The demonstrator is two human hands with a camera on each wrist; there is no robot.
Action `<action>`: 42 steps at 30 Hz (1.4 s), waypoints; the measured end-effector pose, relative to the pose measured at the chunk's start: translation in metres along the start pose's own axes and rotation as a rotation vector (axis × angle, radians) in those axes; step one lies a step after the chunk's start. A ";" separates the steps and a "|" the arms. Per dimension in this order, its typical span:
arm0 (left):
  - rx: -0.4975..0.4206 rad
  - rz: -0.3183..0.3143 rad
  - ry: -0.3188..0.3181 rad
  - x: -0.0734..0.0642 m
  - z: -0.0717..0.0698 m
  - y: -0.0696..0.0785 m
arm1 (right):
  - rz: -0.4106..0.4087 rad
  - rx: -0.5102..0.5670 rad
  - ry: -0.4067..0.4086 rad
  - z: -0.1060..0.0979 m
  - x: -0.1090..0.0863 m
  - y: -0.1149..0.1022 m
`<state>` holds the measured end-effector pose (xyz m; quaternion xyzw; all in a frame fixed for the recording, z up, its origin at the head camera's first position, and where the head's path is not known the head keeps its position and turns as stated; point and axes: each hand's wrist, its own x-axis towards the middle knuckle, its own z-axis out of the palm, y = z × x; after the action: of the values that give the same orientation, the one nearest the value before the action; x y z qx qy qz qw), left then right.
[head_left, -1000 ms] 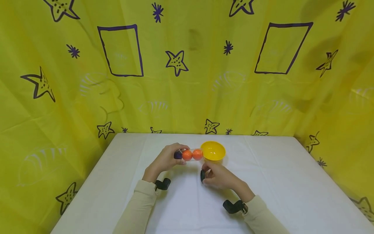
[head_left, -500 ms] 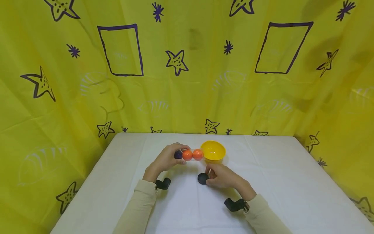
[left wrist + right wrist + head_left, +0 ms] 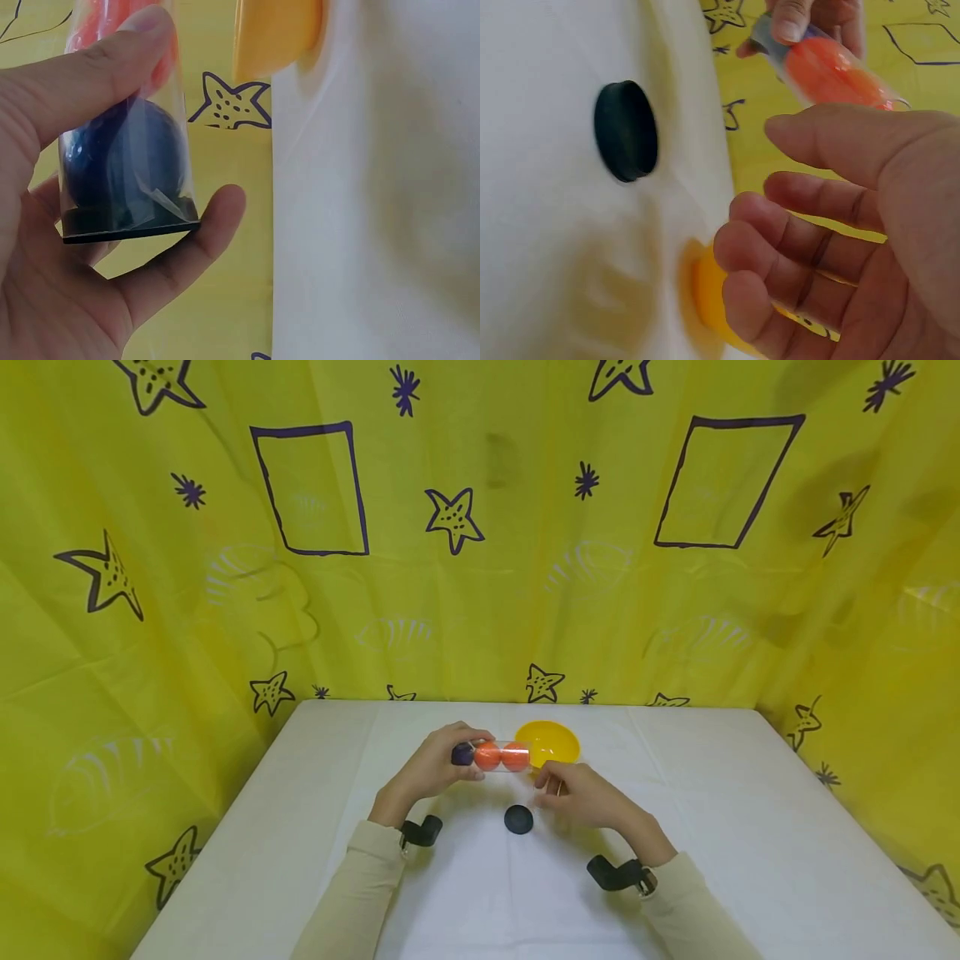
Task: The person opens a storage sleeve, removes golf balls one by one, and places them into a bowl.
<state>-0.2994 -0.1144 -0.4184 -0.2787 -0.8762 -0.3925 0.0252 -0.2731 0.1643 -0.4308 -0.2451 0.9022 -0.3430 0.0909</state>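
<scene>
My left hand [image 3: 431,766] grips a clear plastic tube [image 3: 180,142] and holds it sideways above the table. Inside it are two orange balls [image 3: 515,757] and a dark blue ball [image 3: 127,157], the blue one beside the tube's black end [image 3: 135,225], which shows near the fingers. A round black cap [image 3: 519,819] lies on the table below, hollow side showing in the right wrist view. My right hand [image 3: 581,793] holds nothing; its fingers are loosely bent, just right of and below the tube's far end.
Behind the hands a yellow bowl [image 3: 551,735] stands on the white table [image 3: 420,902], partly overlapped by the tube's end. A yellow curtain [image 3: 480,610] with star drawings hangs along the back and sides.
My right hand has laid the black cap on the table and let go, then moved up and slightly right toward the tube's end. The tube has shifted slightly right in my left hand.
</scene>
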 end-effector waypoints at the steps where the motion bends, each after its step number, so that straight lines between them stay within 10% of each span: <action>1: 0.004 0.009 0.000 0.000 0.000 0.001 | -0.008 -0.004 0.022 -0.003 0.000 0.001; 42: 0.043 0.019 0.004 0.002 0.005 0.013 | 0.043 0.197 0.111 -0.012 -0.002 0.000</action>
<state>-0.2935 -0.1035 -0.4123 -0.2855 -0.8817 -0.3739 0.0364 -0.2758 0.1719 -0.4213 -0.1960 0.8730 -0.4409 0.0717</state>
